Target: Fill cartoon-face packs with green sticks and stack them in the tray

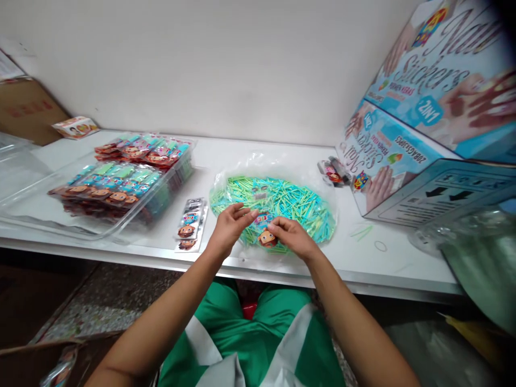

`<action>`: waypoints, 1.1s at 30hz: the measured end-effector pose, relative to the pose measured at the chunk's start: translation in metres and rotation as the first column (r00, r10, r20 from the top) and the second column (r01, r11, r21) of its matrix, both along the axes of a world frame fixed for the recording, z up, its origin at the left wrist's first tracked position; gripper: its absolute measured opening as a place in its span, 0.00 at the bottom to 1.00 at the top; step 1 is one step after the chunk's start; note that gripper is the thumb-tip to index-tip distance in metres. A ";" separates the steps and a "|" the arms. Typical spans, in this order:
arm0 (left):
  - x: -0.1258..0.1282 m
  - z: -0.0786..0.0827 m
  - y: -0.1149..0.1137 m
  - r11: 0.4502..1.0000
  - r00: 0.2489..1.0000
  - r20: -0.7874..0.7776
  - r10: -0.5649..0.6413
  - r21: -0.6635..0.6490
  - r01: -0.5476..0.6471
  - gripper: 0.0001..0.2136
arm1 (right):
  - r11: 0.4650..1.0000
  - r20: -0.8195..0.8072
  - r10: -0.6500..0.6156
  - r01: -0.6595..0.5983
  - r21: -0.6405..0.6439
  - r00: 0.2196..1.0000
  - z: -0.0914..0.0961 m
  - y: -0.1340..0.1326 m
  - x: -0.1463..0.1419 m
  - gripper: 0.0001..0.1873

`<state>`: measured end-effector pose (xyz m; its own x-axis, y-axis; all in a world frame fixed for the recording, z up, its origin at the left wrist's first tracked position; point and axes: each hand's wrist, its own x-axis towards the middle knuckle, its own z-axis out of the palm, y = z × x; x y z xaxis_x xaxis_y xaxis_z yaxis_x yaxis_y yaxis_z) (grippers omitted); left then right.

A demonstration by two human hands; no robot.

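Head view: right hand [295, 237] pinches a sachet [266, 238], left hand [229, 228] half-open, over a bag [262, 160] of sticks [300, 199]; tray [30, 207] holds packets [108, 188].

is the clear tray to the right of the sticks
No, the tray stands to the left of the sticks, with a few printed packets lying between them.

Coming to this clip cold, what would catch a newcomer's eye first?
Probably the clear bag of green and blue sticks mid-table, where the right hand pinches a small printed packet. Next, the large blue Nail Stickers packaging towering at the right. Then the clear plastic tray at the left, with its rows of colourful packets.
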<state>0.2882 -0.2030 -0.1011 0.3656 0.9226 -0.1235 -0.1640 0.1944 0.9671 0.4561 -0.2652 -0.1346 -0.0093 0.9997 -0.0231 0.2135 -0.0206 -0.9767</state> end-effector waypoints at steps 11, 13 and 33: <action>0.003 -0.012 -0.002 0.980 0.997 0.068 -0.020 -0.195 0.033 0.16 | 0.999 0.754 0.054 -0.034 -0.042 0.654 0.007 -0.016 0.038 0.14; 0.000 -0.015 -0.005 0.976 0.998 0.051 -0.030 -0.216 0.041 0.16 | 0.997 0.783 0.077 -0.039 -0.067 0.618 0.008 -0.016 0.044 0.14; 0.000 -0.018 -0.021 0.961 0.972 0.007 -0.234 -0.147 0.233 0.15 | 0.985 0.979 0.170 -0.027 -0.168 0.113 0.034 -0.070 0.091 0.22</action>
<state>0.2885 -0.2245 -0.1187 0.5667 0.7834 -0.2553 -0.0870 0.3650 0.9269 0.5476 -0.3352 -0.1002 -0.0054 0.9837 -0.1798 0.9948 0.0235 0.0990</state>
